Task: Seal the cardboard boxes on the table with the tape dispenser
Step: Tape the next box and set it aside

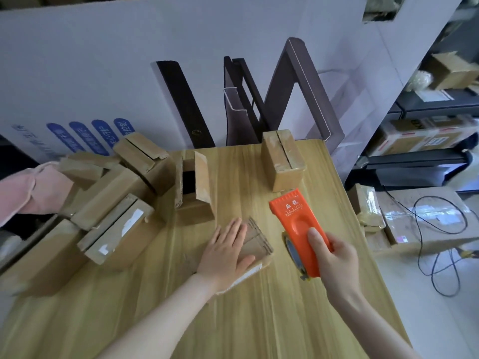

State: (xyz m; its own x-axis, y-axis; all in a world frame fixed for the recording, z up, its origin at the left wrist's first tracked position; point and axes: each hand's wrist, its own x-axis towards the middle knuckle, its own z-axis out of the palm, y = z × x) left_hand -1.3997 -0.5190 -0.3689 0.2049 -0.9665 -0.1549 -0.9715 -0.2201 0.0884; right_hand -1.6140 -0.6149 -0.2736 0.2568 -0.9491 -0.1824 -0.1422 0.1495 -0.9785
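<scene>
A small cardboard box point(255, 243) lies in the middle of the wooden table point(259, 320). My left hand point(224, 253) lies flat on its top with the fingers straight. Just right of that box, my right hand point(334, 260) grips the rear of an orange tape dispenser point(298, 221), thumb on top; a roll of tape shows under its left side. A taped box point(282, 159) stands at the far end of the table. An open box point(194, 182) with raised flaps sits left of it.
Several cardboard boxes point(114, 203) are piled on the table's left side, next to a pink cloth point(33, 190). Dark boards point(305, 92) lean on a white panel behind. Right of the table are shelves point(427, 130), parcels point(414, 218) and a black cable point(440, 255).
</scene>
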